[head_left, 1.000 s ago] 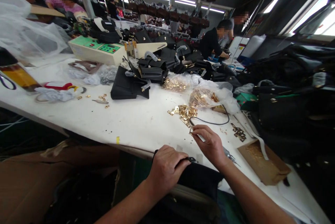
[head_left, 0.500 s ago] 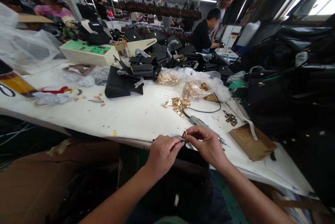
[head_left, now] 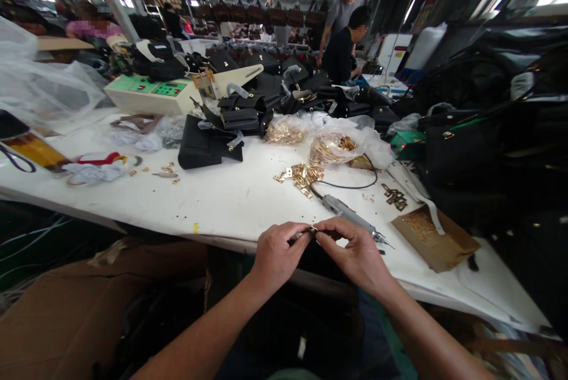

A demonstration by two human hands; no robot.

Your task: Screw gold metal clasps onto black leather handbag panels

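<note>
At the table's front edge, both my hands meet fingertip to fingertip. A small gold-coloured metal fitting [head_left: 313,229] shows between them. My right hand [head_left: 357,250] pinches it with thumb and forefinger. My left hand [head_left: 277,253] is closed in a pinch against its other side; a greyish bit shows between the fingers, too small to name. Below, a black bag [head_left: 310,315] lies in my lap, mostly in shadow. Just beyond my right hand is a grey electric screwdriver [head_left: 348,212] with its bit pointing right. Gold metal plates [head_left: 304,176] lie heaped behind it.
A cardboard tray [head_left: 448,255] of small gold pieces stands at right, near dark metal parts [head_left: 394,196]. Plastic bags of fittings [head_left: 331,149] and black handbags [head_left: 208,143] fill the back. A bottle [head_left: 35,146] lies at left. Co-workers [head_left: 339,51] are beyond the table.
My fingertips have drawn closer together around the gold fitting, and my left hand has risen slightly. In the background, a standing person has moved left behind the seated co-worker.
</note>
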